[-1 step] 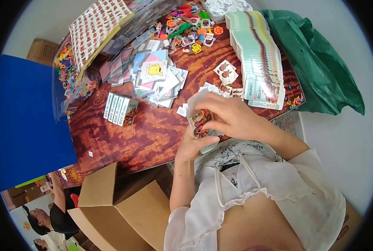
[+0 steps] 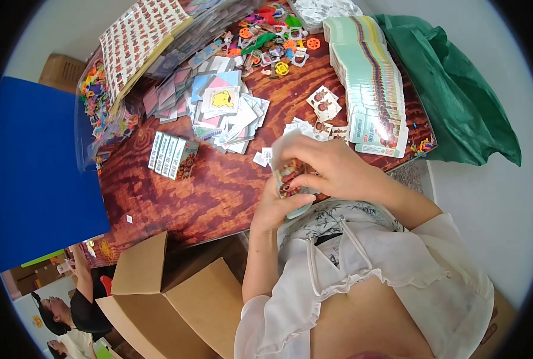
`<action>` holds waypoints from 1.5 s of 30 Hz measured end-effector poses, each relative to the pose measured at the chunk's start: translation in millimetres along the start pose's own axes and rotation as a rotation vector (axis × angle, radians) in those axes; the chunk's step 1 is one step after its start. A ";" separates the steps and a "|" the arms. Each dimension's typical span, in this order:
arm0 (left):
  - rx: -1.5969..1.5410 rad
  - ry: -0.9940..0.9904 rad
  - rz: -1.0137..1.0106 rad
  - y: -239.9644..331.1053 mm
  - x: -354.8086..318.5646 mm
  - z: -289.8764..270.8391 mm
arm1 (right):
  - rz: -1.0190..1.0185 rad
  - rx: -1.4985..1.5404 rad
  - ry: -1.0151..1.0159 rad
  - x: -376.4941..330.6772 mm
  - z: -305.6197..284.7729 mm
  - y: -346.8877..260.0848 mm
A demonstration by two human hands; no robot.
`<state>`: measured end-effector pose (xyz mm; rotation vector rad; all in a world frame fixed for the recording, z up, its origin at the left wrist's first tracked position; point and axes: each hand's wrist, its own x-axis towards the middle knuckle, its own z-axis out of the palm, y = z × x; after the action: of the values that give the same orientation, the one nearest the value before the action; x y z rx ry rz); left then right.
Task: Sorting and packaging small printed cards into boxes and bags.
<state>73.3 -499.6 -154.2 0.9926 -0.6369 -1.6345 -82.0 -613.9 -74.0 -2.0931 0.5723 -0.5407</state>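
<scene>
My left hand (image 2: pixel 270 208) is wrapped around a small printed cardboard box (image 2: pixel 290 177), with its thumb across the lower end. The box has a colourful picture on its face, and a pale flap stands up at its far end. On the box's right side, my right hand (image 2: pixel 333 166) has its fingers bent over that flap and its thumb against the printed face. The fingers hide part of the box, and its inside cannot be seen. Several small printed cards (image 2: pixel 324 103) lie just beyond the right hand.
Flattened pale-green boxes (image 2: pixel 371 90) overlap in a long row at right, beside a green bag (image 2: pixel 452 90). A block of made-up boxes (image 2: pixel 174 157) stands left. Beyond are loose cards (image 2: pixel 242 122) and colourful plastic trinkets (image 2: pixel 272 45). An open carton (image 2: pixel 139 263) sits below the table edge.
The box's pale flap has shifted slightly to the right and looks smeared by motion, my right fingers moving with it. My left hand keeps its hold.
</scene>
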 end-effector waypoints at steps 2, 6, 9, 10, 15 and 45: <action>0.099 0.011 0.026 -4.4 -0.6 0.0 | -0.012 -0.027 -0.041 -0.3 -2.0 10.0; 0.014 0.097 0.046 -6.4 -4.8 9.8 | 0.085 0.042 -0.137 1.3 -6.7 10.9; -0.134 0.103 0.067 -1.3 -2.6 13.0 | -0.069 0.167 0.230 2.3 1.1 20.6; -0.135 0.104 0.068 -1.8 -1.9 13.1 | -0.069 0.168 0.229 2.3 2.5 26.4; -0.187 0.053 0.001 -4.7 -1.2 12.7 | 0.203 0.479 -0.052 -1.9 4.2 31.2; 0.338 0.338 0.404 12.0 -3.7 14.3 | 0.027 0.454 0.025 0.1 5.2 54.8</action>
<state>67.5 -500.6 -136.1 1.2559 -0.8326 -0.9955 -89.8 -638.7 -122.5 -1.6494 0.4416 -0.6175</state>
